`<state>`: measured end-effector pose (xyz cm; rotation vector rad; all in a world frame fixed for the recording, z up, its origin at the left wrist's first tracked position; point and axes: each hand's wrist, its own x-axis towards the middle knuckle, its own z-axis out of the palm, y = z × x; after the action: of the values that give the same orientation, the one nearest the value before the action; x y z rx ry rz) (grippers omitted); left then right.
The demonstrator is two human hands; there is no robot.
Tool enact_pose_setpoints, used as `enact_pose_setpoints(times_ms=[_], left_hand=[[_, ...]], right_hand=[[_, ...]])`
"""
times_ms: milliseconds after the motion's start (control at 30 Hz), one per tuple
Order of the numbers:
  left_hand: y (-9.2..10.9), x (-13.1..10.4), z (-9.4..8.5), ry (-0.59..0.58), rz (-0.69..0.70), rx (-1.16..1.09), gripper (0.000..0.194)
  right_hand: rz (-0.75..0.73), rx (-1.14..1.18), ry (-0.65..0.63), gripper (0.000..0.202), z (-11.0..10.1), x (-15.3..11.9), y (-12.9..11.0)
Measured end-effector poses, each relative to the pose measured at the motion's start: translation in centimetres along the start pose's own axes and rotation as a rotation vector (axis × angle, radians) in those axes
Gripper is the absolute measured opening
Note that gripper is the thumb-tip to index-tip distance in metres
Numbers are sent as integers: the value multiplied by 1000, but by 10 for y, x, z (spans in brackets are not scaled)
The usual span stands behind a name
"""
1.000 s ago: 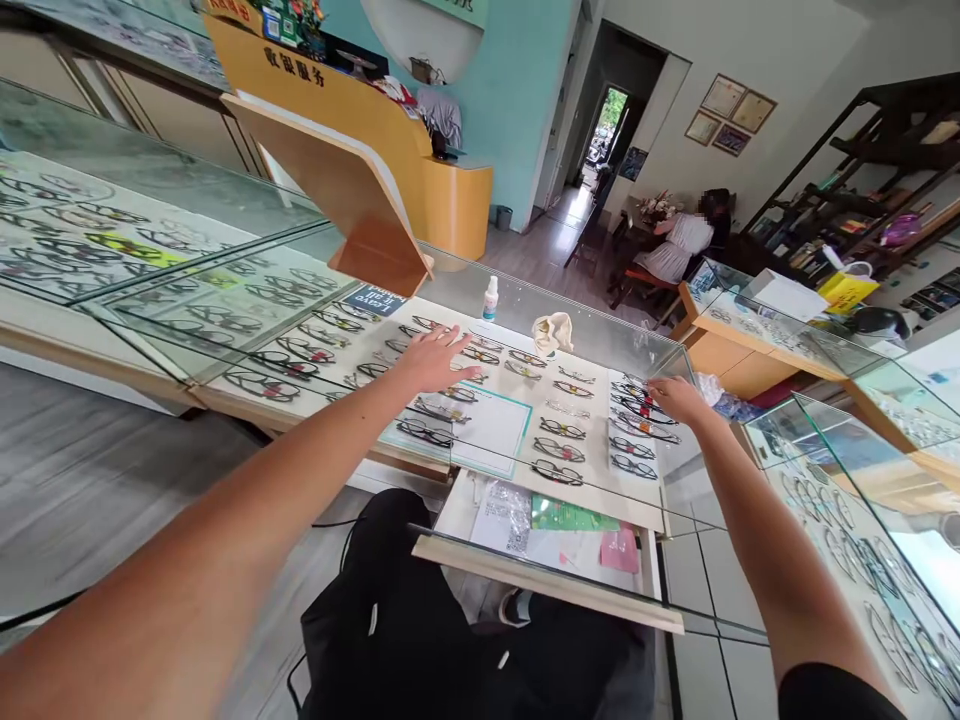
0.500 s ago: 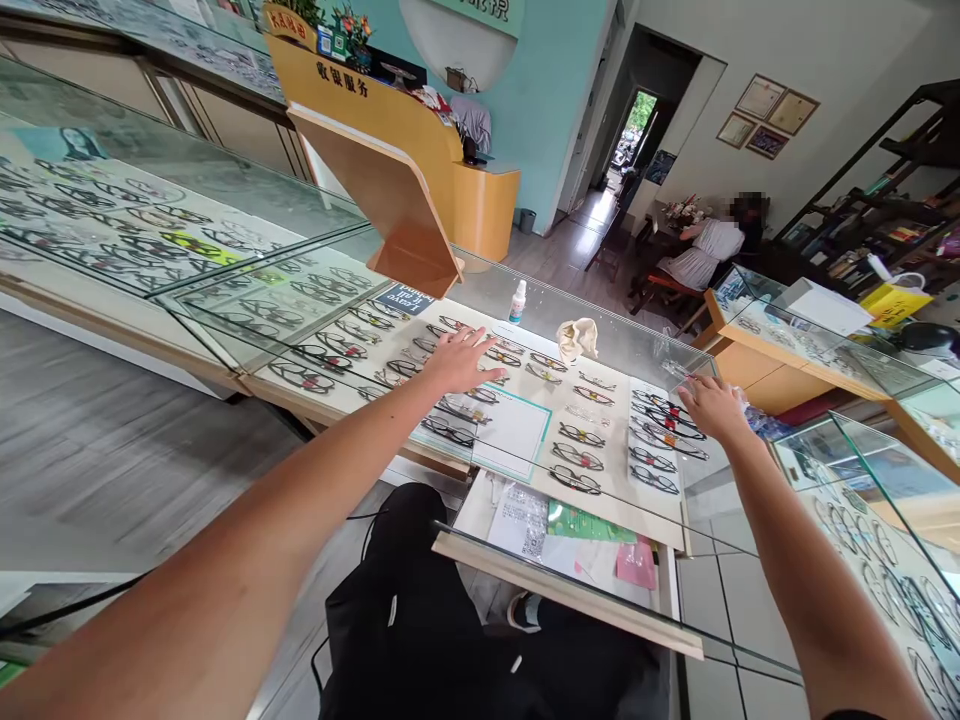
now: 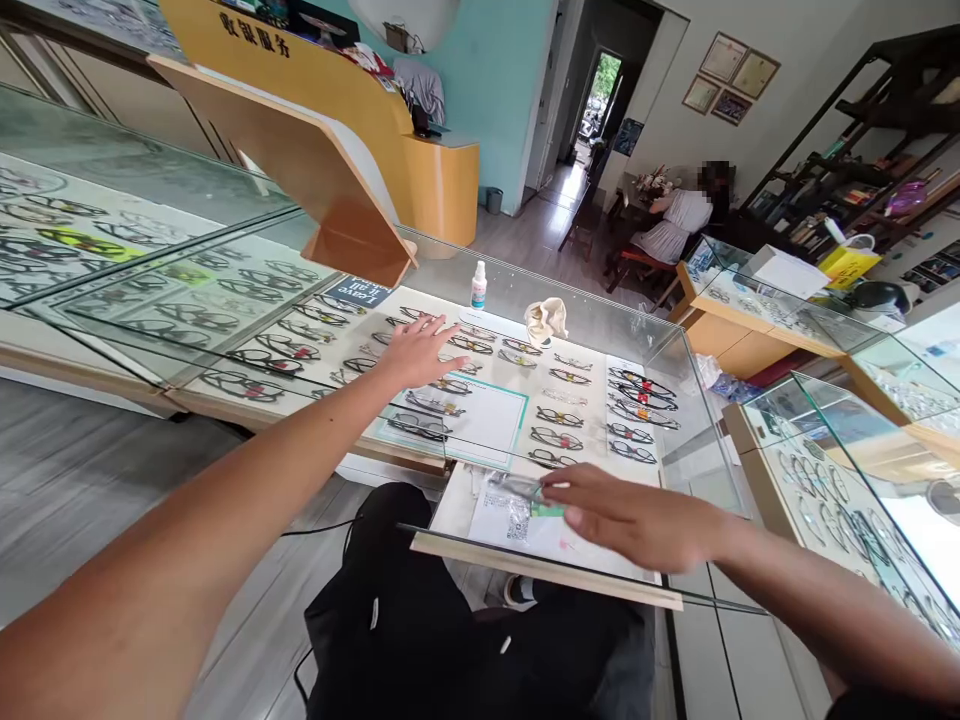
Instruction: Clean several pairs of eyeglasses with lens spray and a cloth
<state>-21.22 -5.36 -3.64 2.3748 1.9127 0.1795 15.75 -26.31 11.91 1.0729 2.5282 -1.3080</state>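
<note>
My left hand (image 3: 421,352) rests palm down on the glass top of the display case (image 3: 442,262), fingers spread and holding nothing. Beneath the glass lie rows of eyeglasses (image 3: 555,438) and a white sheet with a teal border (image 3: 491,420). My right hand (image 3: 630,515) is over the pulled-out drawer (image 3: 442,510), its fingers close together. At its fingertips shows a see-through greyish thing (image 3: 517,487), too blurred to name. Inside the drawer are a printed paper with a QR code (image 3: 502,520) and a green packet (image 3: 546,509), partly hidden by my right hand.
On the glass stand a white spray bottle (image 3: 478,287), a crumpled beige cloth (image 3: 547,320) and a tilted wooden-framed mirror (image 3: 300,150). Another display case (image 3: 825,480) is at the right. A person (image 3: 682,215) sits at a table in the back.
My right hand has moved from the case's far right end down and left to over the drawer. My left hand stays on the glass. The whole view has shifted slightly.
</note>
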Motion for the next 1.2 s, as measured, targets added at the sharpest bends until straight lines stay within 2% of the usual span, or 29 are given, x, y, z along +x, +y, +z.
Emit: enact_pose_setpoints(times_ms=[100, 167, 233, 333, 433, 567, 667, 800, 967, 1200], left_hand=[[0, 0, 1, 14, 1, 5, 94], [-1, 0, 1, 8, 0, 5, 95], [-1, -1, -1, -9, 0, -2, 95], [0, -2, -4, -26, -2, -8, 95], [1, -3, -5, -33, -5, -1, 92], [-1, -3, -4, -19, -3, 11, 91], [-1, -4, -3, -12, -9, 5, 92], [-1, -6, -3, -16, -20, -5, 91], [-1, -7, -4, -13, -33, -3, 90], [-3, -7, -2, 18, -27, 9, 90]], right_hand=[[28, 10, -69, 65, 39, 22, 17], [59, -27, -87, 65, 65, 40, 41], [172, -82, -75, 72, 89, 60, 68], [318, -192, 49, 86, 116, 96, 104], [352, -338, 266, 88, 128, 140, 134], [350, -466, 504, 90, 123, 202, 167], [371, -487, 580, 91, 110, 241, 186], [409, -441, 611, 90, 95, 282, 202], [445, -393, 618, 92, 79, 324, 212], [497, -359, 561, 94, 61, 358, 223]])
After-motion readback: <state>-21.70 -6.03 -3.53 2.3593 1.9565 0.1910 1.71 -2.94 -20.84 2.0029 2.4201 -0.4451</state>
